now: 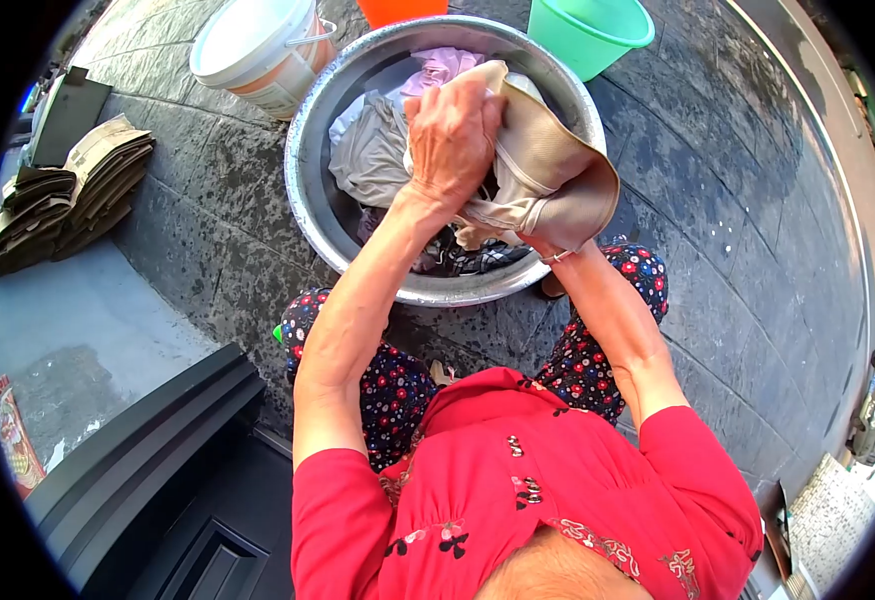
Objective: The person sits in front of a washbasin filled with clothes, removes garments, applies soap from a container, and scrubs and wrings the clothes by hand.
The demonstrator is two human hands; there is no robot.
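A beige fabric hat (pixel 546 145) with a wide, stiff brim is held over a large metal basin (pixel 303 175). My left hand (pixel 451 140) is closed on the hat's cloth near the basin's middle. My right hand (pixel 546 246) reaches under the brim from the right; its fingers are hidden behind the hat, and a band circles that wrist. Around the hands in the basin lie a grey cloth (pixel 373 150), a pink cloth (pixel 445 68) and dark checked cloth (pixel 478 258).
Behind the basin stand a white bucket (pixel 258 55), an orange container (pixel 401 10) and a green bucket (pixel 590 35). Flattened cardboard (pixel 88 185) is stacked at the left. A dark door (pixel 208 540) is at the lower left. The paved floor (pixel 718 250) looks wet in places.
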